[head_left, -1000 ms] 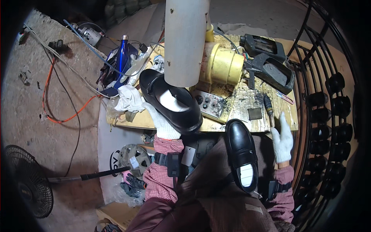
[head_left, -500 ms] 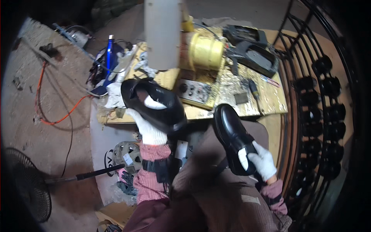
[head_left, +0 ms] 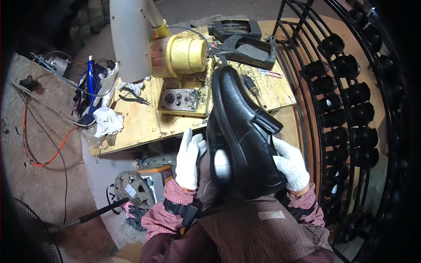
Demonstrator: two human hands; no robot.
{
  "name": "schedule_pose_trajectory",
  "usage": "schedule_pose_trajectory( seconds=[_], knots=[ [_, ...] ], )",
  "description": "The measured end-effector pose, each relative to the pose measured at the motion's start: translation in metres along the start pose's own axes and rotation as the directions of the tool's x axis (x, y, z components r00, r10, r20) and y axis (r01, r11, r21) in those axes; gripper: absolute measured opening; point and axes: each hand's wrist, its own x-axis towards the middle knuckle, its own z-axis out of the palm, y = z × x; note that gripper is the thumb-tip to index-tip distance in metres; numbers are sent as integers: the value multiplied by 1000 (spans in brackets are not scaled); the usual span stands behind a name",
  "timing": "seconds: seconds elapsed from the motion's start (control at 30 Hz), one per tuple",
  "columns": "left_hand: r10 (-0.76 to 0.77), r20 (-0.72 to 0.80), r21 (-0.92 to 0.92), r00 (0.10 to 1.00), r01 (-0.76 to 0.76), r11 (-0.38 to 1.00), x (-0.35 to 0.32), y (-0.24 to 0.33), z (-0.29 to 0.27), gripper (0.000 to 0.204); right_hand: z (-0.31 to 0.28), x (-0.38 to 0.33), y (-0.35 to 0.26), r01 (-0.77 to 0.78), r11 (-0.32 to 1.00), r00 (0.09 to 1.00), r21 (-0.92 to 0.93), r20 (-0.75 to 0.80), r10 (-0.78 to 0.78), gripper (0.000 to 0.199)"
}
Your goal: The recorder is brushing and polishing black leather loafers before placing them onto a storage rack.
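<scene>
My right hand (head_left: 291, 165), in a white knit glove, is closed on the heel end of a black leather loafer (head_left: 239, 118). The loafer is raised above my lap, its toe pointing to the workbench and its sole edge turned left. Behind its left side a second black shoe (head_left: 221, 165) shows in part, with a white patch inside; whether my right hand holds it too is hidden. Just left of the shoes is my gloved left hand (head_left: 187, 162), with its fingers stretched upward and nothing in it.
A wooden workbench (head_left: 144, 136) ahead carries a yellow machine (head_left: 184, 55), a control box (head_left: 179, 101), pliers (head_left: 135, 97), a screwdriver (head_left: 254, 90) and a black trough (head_left: 254, 50). On the right stands a metal rack (head_left: 302, 22) of black shoes. A fan (head_left: 33, 228) stands lower left.
My left hand has let go of the shoe it held over the bench edge and moved down. Both shoes are now together, and the right-hand one is raised closer. My view has shifted right.
</scene>
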Motion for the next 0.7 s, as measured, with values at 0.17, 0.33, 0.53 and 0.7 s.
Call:
schedule_pose_trajectory(
  seconds=[0.17,0.33,0.53,0.7],
  knots=[
    [27,259,-306,966,55,950,-22,17,22,104,44,29,-1,62,932,959,-356,282,44,71],
    [-196,138,-463,971,238,854,-8,36,7,97,42,30,4,-29,999,982,15,187,26,65],
    [-17,31,-474,999,30,880,33,80,-14,80,3,0,31,-94,986,983,-141,-171,69,62],
    [129,-78,-415,989,-150,897,58,105,-29,73,-13,-22,51,-205,973,945,-103,-281,170,61]
  ],
)
